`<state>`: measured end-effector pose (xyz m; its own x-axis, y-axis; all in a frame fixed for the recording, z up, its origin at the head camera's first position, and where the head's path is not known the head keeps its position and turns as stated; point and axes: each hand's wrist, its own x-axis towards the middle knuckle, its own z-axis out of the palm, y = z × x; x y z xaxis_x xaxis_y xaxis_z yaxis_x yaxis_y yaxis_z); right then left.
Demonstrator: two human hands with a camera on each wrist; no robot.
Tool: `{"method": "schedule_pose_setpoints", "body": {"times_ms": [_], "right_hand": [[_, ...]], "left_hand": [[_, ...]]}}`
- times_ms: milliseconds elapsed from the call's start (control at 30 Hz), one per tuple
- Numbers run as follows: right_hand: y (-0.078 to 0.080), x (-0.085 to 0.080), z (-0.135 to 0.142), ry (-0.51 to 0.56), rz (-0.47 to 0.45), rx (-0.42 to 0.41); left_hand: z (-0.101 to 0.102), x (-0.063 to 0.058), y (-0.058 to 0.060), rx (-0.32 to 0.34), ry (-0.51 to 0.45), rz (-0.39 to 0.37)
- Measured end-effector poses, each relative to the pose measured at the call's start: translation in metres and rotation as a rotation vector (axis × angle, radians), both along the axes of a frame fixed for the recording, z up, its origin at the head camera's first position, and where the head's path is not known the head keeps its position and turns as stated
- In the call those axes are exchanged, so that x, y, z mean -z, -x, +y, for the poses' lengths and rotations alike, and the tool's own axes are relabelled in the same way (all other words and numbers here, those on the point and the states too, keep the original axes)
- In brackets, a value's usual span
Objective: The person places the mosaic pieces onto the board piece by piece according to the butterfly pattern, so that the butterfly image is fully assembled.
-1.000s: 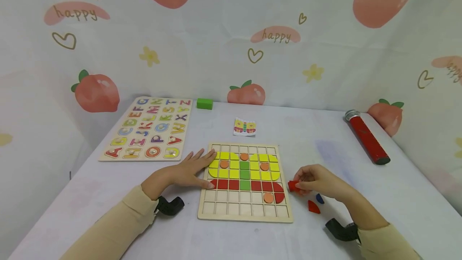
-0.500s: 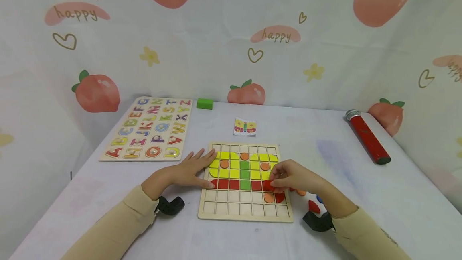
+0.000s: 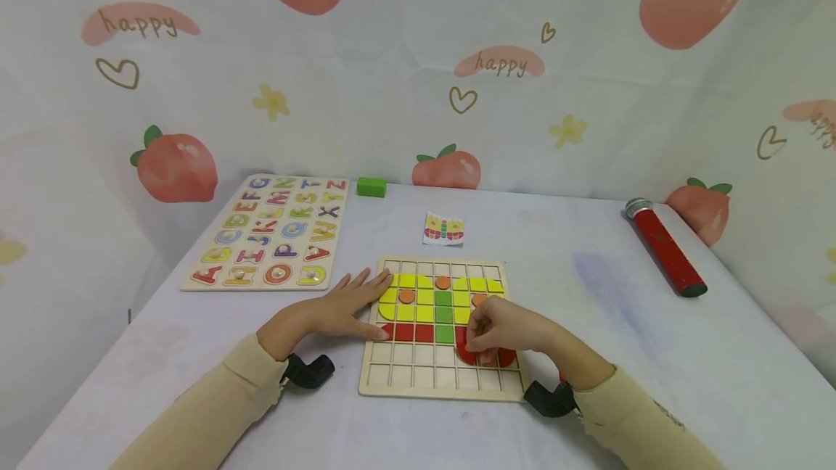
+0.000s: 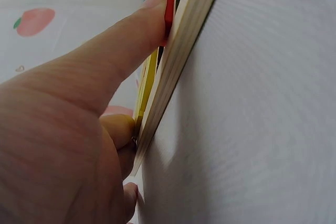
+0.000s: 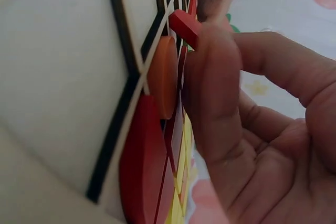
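Note:
A wooden grid board point(image 3: 418, 381) holds yellow, green, red and orange tiles in a butterfly-like pattern. My left hand point(image 3: 336, 310) lies along its left edge with fingers spread, the thumb touching a red tile point(image 4: 169, 11). Over the lower right of the pattern, my right hand point(image 3: 512, 328) pinches a red rounded tile point(image 5: 185, 27) between thumb and finger. That tile is tilted at the grid, left of an orange disc point(image 5: 164, 77). Another red rounded tile point(image 5: 144, 156) sits on the disc's other side. The right fingers hide part of the red row in the head view.
Behind the board lies a small picture card point(image 3: 443, 229) of a butterfly. An alphabet puzzle board point(image 3: 261, 238) is at the back left, with a green block point(image 3: 371, 187) beside it. A red microphone point(image 3: 666, 251) lies at the right. A patterned cloth point(image 3: 392, 78) hangs behind.
My right hand has moved left from beside the board, carrying the red tile over the grid to the lower right of the pattern. My left hand has stayed in place.

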<state>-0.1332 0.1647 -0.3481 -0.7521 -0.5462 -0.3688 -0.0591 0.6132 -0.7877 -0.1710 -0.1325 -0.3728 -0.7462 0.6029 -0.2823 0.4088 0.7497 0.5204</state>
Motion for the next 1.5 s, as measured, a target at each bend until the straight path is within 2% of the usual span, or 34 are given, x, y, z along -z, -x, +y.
{"method": "schedule_pose_setpoints", "body": {"times_ms": [233, 867, 1067, 1300, 1500], "right_hand": [[-0.001, 0.001, 0.000, -0.058, 0.058, -0.023], [-0.003, -0.001, -0.001, -0.059, 0.071, -0.006], [-0.004, -0.004, 0.015, -0.069, 0.094, 0.000], [-0.006, -0.010, 0.045, -0.115, 0.112, 0.084], [-0.014, -0.010, 0.081, -0.070, 0.116, 0.143]], "left_hand": [[0.000, 0.000, 0.000, 0.004, 0.003, 0.001], [0.000, -0.001, -0.001, -0.003, -0.002, 0.006], [-0.001, -0.001, 0.000, -0.002, 0.002, 0.008], [0.000, 0.002, 0.001, -0.001, 0.004, 0.015], [-0.001, 0.001, 0.001, 0.009, 0.005, 0.022]]}}
